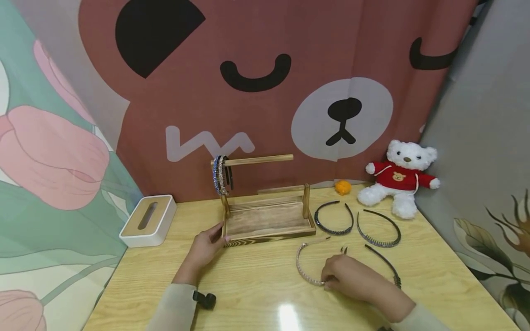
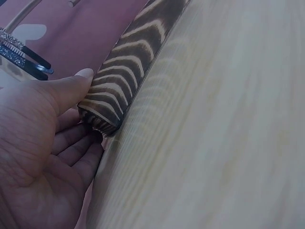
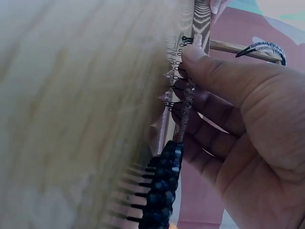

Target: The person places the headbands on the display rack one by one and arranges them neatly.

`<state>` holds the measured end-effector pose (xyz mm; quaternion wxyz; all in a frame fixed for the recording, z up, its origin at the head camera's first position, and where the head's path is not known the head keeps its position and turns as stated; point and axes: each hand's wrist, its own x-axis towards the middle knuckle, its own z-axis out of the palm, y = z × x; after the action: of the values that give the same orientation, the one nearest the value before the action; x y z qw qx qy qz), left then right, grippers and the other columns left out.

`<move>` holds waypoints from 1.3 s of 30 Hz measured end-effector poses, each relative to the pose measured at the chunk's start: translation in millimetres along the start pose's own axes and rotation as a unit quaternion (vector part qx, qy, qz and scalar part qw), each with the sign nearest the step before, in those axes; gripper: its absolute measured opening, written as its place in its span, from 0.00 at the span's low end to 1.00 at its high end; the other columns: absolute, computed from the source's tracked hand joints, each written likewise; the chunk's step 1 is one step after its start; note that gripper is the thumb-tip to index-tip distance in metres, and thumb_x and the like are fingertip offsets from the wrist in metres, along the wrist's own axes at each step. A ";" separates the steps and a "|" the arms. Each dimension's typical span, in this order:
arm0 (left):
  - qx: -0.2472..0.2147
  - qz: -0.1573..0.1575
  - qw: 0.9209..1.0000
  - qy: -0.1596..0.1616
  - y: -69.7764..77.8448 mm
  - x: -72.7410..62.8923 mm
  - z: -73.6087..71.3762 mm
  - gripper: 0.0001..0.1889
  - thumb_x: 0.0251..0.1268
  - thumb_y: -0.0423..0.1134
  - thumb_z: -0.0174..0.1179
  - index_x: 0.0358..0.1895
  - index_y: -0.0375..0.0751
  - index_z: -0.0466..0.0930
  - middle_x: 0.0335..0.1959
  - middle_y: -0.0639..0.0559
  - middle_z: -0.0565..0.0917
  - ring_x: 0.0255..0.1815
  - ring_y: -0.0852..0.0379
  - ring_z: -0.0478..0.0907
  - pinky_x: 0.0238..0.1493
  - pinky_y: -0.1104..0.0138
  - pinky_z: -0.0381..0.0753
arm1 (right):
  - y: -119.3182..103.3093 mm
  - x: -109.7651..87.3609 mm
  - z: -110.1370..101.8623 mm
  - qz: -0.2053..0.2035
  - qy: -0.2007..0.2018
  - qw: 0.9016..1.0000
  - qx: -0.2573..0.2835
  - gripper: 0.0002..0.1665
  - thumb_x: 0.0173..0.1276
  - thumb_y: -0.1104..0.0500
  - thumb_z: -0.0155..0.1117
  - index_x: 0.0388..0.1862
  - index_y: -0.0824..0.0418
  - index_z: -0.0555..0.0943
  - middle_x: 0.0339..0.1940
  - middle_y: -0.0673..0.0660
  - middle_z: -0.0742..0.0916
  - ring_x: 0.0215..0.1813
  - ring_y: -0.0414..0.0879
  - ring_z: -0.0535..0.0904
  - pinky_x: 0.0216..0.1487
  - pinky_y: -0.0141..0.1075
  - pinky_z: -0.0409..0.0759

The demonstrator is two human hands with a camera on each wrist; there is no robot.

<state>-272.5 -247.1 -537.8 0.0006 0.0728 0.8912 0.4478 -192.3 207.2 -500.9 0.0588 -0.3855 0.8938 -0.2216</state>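
1. The left hand (image 1: pixel 205 246) grips the front left corner of the wooden stand (image 1: pixel 265 219), thumb at the front rail, fingers curled at its end; some fingertips are hidden.
2. The right hand (image 1: pixel 349 276) pinches the pale beaded headband (image 1: pixel 299 266) between thumb and bent fingers, in front of the stand's front right corner; the hand covers part of the band. Two dark tips (image 1: pixel 343 250) show beyond it; I cannot tell what they belong to.
3. Three dark headbands (image 1: pixel 385 243) lie toward the table's right edge; the right forearm hides one end of the nearest.
4. Jewelled headbands (image 1: pixel 219 177) hang at the crossbar's left end, overlapping too much to count.
5. A white box (image 1: pixel 142 240) sits by the table's left edge.
6. An orange object (image 1: pixel 342 187), too small to identify, lies at the table's back edge; a teddy bear (image 1: pixel 399 177) sits at its back right corner.
7. The table's (image 1: pixel 240 289) front edge is cut off.
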 end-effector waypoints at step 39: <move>0.002 -0.001 1.000 0.015 -3.0 1.5 1.4 0.35 0.80 0.42 0.68 0.84 0.38 0.68 0.77 0.36 0.77 0.79 0.38 0.75 0.78 0.45 0.76 | -57.5 81.6 -68.4 0.075 0.214 0.757 0.613 0.09 0.90 0.63 0.52 0.54 0.58 0.81 0.52 0.48 0.85 0.53 0.40 0.79 0.55 0.30 0.82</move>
<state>-274.4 -247.6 -541.0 -0.0121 0.0653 0.8919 0.4473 -229.8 138.0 -409.0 0.1063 -0.1416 0.5818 -0.7938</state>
